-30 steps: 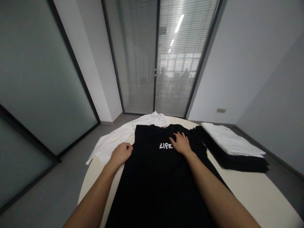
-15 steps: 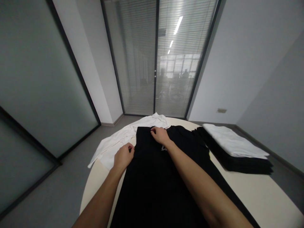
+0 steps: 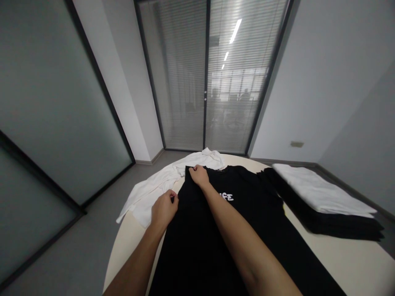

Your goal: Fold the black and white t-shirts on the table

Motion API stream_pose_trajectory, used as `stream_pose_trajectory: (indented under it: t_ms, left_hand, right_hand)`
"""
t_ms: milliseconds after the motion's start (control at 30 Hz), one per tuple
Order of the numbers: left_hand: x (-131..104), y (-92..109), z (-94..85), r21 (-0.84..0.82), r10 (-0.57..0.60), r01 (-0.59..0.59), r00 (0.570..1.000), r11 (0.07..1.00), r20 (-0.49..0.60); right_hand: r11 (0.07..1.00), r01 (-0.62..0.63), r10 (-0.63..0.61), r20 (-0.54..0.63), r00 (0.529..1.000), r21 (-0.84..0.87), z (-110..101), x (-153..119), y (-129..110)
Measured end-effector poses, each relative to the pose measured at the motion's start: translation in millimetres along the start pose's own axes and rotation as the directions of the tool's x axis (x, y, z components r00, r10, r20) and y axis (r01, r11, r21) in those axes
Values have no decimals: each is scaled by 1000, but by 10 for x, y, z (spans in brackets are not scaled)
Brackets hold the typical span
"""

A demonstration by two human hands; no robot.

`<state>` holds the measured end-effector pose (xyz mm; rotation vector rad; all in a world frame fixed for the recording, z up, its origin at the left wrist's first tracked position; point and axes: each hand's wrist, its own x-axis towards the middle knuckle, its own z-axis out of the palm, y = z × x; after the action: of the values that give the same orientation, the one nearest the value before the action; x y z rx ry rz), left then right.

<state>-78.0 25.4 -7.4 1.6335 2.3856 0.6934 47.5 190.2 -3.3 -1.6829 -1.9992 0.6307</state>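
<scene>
A black shirt (image 3: 203,230) with white lettering on its chest lies spread over the table, its neckline toward the far edge. The left edge of the shirt is pinched between the fingers of my left hand (image 3: 165,209). Farther up, my right hand (image 3: 199,176) is closed on the cloth near the upper left corner, its forearm crossing over the shirt. Beyond and to the left, a crumpled white cloth (image 3: 154,187) touches the shirt's far side.
The round, cream table (image 3: 345,255) holds a folded stack at the right, with white cloth (image 3: 321,191) on top of black cloth (image 3: 342,225). Glass panels with blinds (image 3: 185,102) stand behind the table, and a frosted panel (image 3: 61,102) is at the left.
My right hand has moved left along the shirt's top toward its corner, and more of the white lettering shows. My left hand keeps its place at the left edge. The view has shifted slightly.
</scene>
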Motion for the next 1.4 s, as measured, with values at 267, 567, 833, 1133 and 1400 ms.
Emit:
stream_pose_trajectory:
  t_ms: [267, 567, 833, 1133, 1400]
  left_hand:
    - [-4, 24, -6, -11, -76, 76, 997, 997, -3]
    - [24, -31, 74, 12, -20, 20, 1000, 1000, -5]
    - [15, -31, 48, 49, -20, 21, 1000, 999, -14]
    - [1, -15, 34, 71, -39, 41, 999, 997, -22]
    - [-15, -24, 55, 41, -21, 22, 1000, 999, -14]
  right_hand:
    - [997, -14, 11, 39, 999, 77, 8, 39, 101]
    - [977, 45, -43, -15, 999, 206, 187, 267, 39]
    - [989, 58, -68, 65, 996, 138, 27, 122, 190]
    - [992, -45, 59, 113, 992, -117, -307, -324, 179]
    - [987, -14, 36, 135, 990, -160, -460, -520, 398]
